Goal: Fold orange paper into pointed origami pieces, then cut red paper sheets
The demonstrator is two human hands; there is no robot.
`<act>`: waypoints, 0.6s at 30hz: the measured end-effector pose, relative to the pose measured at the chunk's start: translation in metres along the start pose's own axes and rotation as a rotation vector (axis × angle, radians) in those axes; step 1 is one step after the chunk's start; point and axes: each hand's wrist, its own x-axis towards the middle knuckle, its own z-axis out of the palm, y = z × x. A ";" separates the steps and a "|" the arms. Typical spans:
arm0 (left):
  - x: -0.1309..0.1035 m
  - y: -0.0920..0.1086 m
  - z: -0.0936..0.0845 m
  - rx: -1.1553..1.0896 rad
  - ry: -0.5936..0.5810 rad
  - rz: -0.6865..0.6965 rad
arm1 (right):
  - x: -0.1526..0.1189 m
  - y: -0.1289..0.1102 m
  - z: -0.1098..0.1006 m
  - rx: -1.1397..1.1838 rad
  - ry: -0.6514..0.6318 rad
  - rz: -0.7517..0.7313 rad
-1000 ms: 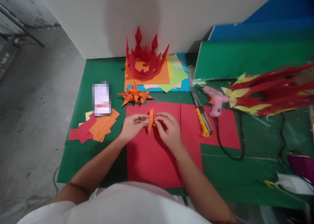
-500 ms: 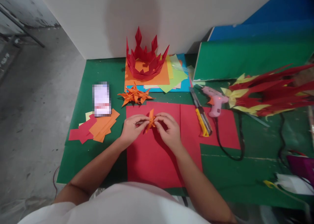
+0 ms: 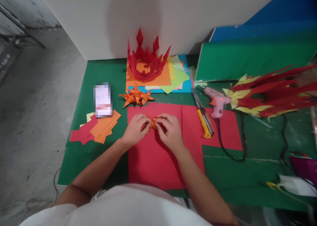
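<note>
Between my two hands is a small folded orange paper flower [image 3: 153, 123], held above a red paper sheet [image 3: 158, 163]. My left hand [image 3: 135, 128] pinches its left side between thumb and fingers. On the opposite side, my right hand [image 3: 171, 130] grips it in the same way. Fingertips cover much of the flower. Just beyond my hands lies a cluster of similar orange paper flowers [image 3: 137, 96]. A red folded-paper crown [image 3: 148, 67] stands behind them on a stack of coloured paper [image 3: 178, 82].
On the left are a phone with a blurred screen [image 3: 103, 100] and loose paper pieces [image 3: 104, 130]. A yellow box cutter [image 3: 205, 123] and a pink glue gun [image 3: 218, 102] with a black cord lie right. Beyond them is a red-and-yellow paper piece [image 3: 272, 94]. A white wall [image 3: 86, 21] stands behind.
The flower's upright petal has been brought down, and the flower now looks more spread between my fingertips. My left fingers have curled slightly; both hands stay in about the same place.
</note>
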 end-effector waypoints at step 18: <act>-0.007 0.003 0.006 0.100 0.022 0.025 | 0.000 0.005 -0.003 -0.023 -0.177 -0.062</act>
